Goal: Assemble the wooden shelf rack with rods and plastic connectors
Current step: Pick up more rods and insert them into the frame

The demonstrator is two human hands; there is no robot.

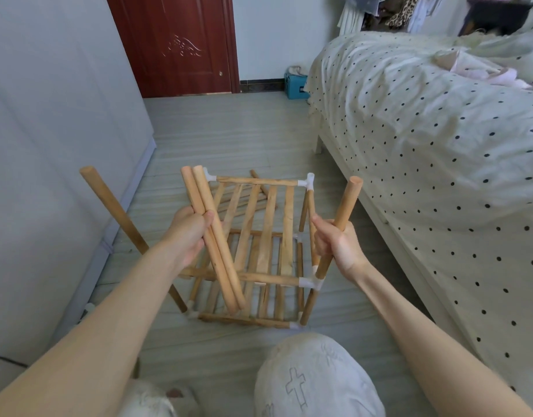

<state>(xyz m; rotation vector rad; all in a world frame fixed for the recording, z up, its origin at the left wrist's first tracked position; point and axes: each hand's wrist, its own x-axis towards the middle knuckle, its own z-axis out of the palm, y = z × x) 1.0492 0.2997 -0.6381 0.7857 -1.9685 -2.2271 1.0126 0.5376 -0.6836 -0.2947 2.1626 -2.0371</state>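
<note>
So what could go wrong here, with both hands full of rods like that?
The left hand grips two loose rods at once, so one could slip out and drop onto the half-built rack. The right hand is seating a rod at the white corner connector; pressing at an angle might pop that joint apart. The upright rod at the left leans noticeably and may work loose.

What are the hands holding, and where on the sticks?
The left hand grips two loose rods near their middle. The right hand grips one upright rod around its middle.
</note>
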